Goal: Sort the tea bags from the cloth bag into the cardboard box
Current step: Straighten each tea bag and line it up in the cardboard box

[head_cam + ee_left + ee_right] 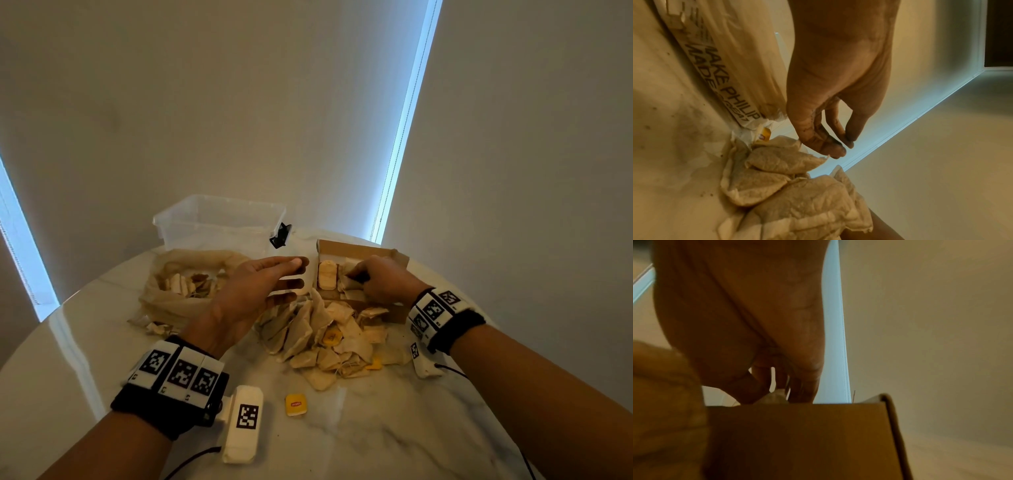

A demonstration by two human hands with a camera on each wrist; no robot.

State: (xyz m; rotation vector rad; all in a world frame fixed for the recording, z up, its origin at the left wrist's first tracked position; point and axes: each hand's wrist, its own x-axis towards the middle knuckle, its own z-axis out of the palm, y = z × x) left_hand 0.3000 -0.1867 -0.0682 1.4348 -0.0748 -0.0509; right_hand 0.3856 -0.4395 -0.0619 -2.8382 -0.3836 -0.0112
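Note:
The cardboard box (366, 250) stands open at the back right of the table, with a neat stack of tea bags (327, 274) in its left end. My right hand (353, 279) reaches into the box and pinches a tea bag (777, 396) there; its fingers (803, 386) point down behind the box wall (797, 434). With fingers stretched out and nothing in it, my left hand (295, 274) hovers by the box's left side, above loose tea bags (781, 160). The cloth bag (191, 274) lies open on the left with several tea bags inside.
A heap of loose tea bags (329, 337) lies in front of the box. One yellow tag (295, 405) sits alone nearer me. A clear plastic bin (219, 222) and a black clip (281, 236) stand at the back of the round marble table (394, 428).

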